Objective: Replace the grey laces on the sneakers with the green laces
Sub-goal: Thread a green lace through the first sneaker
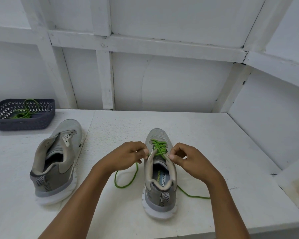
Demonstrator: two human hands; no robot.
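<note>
Basket (pixel 24 125) cut by left edge, green lace (pixel 193 196) end hidden behind right forearm (pixel 221 200), tongue label (pixel 66 138) unreadable

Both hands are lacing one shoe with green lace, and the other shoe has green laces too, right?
No. The head view shows the other shoe has no laces. The left hand and right hand do pinch the green lace on the laced shoe.

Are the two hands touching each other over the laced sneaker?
Apart. The head view shows the green lace crossings and the sneaker opening between the left hand and the right hand.
</note>
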